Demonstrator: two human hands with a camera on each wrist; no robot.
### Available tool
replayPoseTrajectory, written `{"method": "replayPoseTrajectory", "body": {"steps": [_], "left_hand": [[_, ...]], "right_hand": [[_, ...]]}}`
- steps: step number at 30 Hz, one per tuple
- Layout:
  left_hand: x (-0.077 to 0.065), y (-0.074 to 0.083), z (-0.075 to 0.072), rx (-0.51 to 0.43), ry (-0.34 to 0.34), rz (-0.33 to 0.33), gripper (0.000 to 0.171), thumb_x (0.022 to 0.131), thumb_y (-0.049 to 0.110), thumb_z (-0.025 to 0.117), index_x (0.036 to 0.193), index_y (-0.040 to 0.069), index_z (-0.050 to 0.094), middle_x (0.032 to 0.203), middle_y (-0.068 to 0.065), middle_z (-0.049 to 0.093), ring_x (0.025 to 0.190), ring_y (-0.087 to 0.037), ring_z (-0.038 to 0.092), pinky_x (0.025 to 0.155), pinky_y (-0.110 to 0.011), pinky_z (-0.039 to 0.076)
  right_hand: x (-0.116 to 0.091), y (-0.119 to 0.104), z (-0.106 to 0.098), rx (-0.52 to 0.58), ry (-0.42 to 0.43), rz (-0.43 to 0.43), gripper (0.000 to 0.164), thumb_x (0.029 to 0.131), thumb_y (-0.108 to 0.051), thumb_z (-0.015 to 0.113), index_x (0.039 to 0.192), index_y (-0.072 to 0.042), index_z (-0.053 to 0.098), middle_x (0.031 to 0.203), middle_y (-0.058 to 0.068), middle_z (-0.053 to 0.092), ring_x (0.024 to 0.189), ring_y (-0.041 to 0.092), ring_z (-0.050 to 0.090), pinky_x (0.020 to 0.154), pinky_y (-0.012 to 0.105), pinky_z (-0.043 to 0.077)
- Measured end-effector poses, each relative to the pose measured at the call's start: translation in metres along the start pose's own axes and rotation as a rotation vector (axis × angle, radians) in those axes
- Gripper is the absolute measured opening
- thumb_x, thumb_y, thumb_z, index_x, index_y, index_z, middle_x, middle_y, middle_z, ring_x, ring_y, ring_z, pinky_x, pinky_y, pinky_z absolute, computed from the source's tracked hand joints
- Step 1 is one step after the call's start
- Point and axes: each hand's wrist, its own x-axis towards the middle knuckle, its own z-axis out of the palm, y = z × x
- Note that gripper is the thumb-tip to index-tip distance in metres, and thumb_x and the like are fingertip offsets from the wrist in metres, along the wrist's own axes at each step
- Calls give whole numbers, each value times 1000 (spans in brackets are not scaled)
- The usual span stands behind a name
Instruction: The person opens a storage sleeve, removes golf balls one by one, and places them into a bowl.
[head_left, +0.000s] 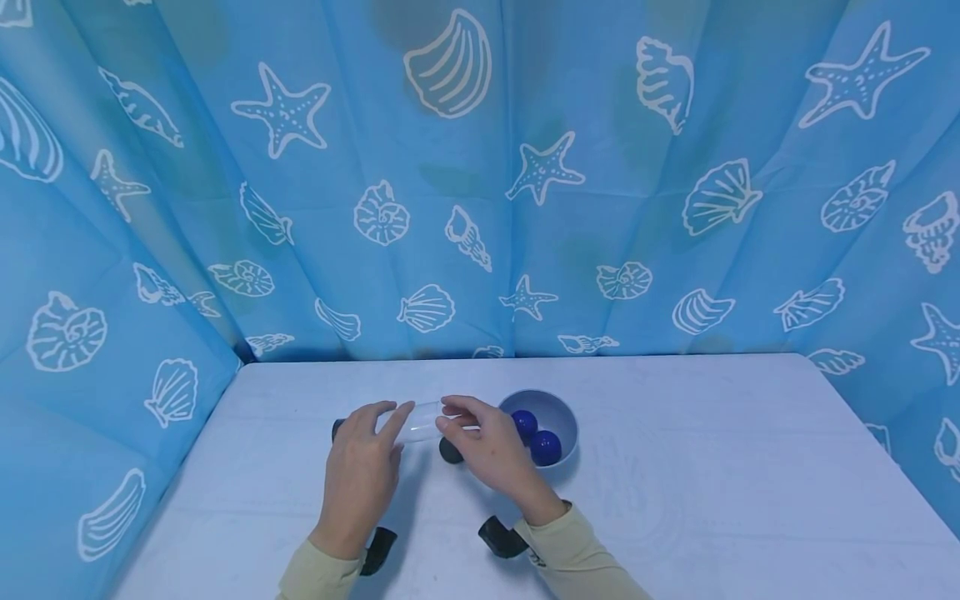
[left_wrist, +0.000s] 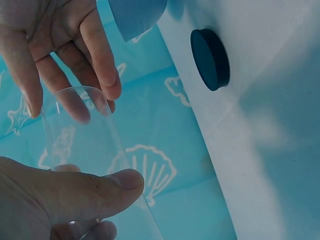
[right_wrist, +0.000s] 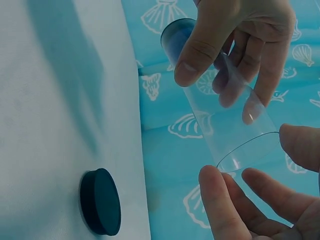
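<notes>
A clear plastic tube [head_left: 420, 423] is held up above the table, lying nearly level in the head view. My left hand [head_left: 362, 475] grips its body, thumb on one side and fingers on the other. A dark cap [right_wrist: 170, 30] closes the tube's far end beyond that hand. At the other end the rim is uncovered, and my right hand [head_left: 497, 447] holds it between thumb and fingertips. Beneath the tube, a loose black round cap [right_wrist: 100, 202] rests on the white table, partly behind the right hand in the head view.
A grey-blue bowl [head_left: 551, 404] with two dark blue balls [head_left: 546, 447] stands just right of the right hand. The white table [head_left: 712, 467] ends at a blue shell-print curtain [head_left: 555, 250] behind and at the sides. Black cameras [head_left: 501, 537] sit on both wrists.
</notes>
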Motion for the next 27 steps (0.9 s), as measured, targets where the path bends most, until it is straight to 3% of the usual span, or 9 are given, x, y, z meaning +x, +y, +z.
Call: {"method": "replayPoseTrajectory", "body": {"steps": [27], "left_hand": [[1,-1,-1,12,-2,6,59,67,4,82,121,16,61,117,-13,58,111,-30,52,99,-47,41]], "right_hand": [[3,8,3,143,-51,5,42,89,-43,57,126,-22,55,116,-6,61,109,12,56,91,29,48]]}}
